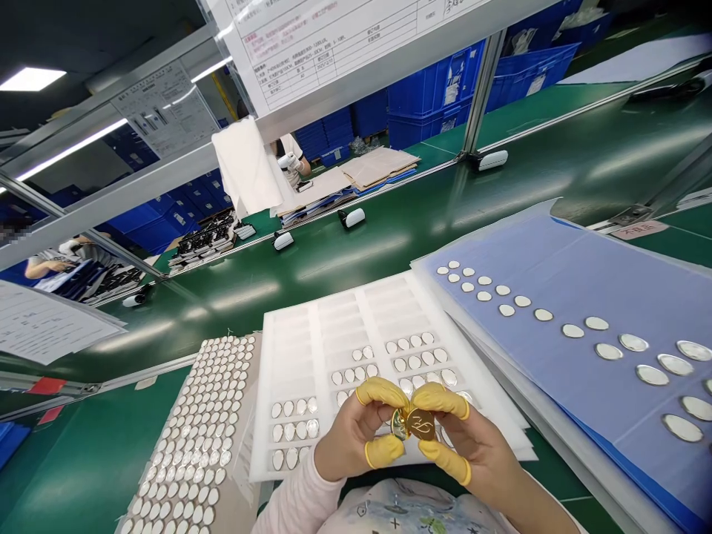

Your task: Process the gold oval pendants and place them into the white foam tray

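My left hand and my right hand meet low in the middle of the view, both with yellow finger cots on thumb and fingers. Between them they pinch small gold-coloured round discs; the left fingers hold one at its left edge, the right fingers hold another with an engraved mark. The hands hover just above a white foam tray whose slots hold several silvery oval pieces.
A sheet packed with rows of silvery ovals lies to the left. A blue sheet with two lines of ovals lies to the right. Beyond runs a green conveyor belt; other people work at far benches, with blue crates behind.
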### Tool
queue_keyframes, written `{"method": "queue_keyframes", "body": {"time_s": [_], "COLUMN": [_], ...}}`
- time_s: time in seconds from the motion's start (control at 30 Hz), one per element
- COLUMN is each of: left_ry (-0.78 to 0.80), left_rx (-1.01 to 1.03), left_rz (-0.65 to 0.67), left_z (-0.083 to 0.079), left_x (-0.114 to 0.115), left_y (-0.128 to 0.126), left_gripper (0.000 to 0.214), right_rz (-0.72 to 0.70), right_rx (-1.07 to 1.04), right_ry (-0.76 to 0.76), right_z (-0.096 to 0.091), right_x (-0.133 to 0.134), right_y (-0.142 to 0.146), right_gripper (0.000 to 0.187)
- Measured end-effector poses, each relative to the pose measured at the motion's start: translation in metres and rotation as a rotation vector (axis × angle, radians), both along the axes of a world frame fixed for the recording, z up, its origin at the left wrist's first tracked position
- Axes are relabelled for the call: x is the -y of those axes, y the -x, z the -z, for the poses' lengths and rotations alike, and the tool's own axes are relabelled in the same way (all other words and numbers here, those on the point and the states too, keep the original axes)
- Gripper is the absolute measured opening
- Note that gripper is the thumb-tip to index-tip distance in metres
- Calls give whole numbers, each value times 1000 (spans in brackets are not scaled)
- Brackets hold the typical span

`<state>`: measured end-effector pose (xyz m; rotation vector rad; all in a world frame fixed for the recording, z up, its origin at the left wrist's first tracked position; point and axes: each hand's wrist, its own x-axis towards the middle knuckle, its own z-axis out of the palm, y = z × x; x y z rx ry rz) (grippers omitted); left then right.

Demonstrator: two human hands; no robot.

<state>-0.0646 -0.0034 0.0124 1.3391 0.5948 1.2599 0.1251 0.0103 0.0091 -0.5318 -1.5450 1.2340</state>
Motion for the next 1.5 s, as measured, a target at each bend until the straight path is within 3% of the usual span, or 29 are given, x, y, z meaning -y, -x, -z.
{"method": "queue_keyframes", "body": {"time_s": [0.33, 0.53, 0.7, 0.8, 0.97, 1.1, 1.33, 1.5], "left_ry": [91, 89, 51, -34, -2, 104, 196, 195], "left_rx": [255, 247, 145, -103, -852, -1281, -1439, -1416], "left_rz": [38, 0, -70, -176, -546, -496, -442, -465], "left_z": [2, 7, 8, 5, 8, 23, 45, 47], "left_x": [1, 2, 1, -6, -27, -42, -62, -60], "left_y": [-8, -9, -5, 8, 40, 51, 58, 63], "left_gripper": [39, 40, 41, 32, 25, 29, 32, 39], "right_rz": [-22, 67, 123, 172, 275, 303, 296, 273], "right_rx": [-77, -157, -175, -189, -98, -38, -41, -31], "right_ry": [87, 269, 324, 317, 160, 181, 166, 222], "right_z": [17, 11, 10, 14, 24, 29, 33, 34], "right_x": [5, 15, 17, 12, -3, -9, -10, -11], "right_y": [4, 12, 18, 15, -3, -11, -12, -13], "right_gripper": [34, 23, 24, 25, 28, 29, 26, 27]}}
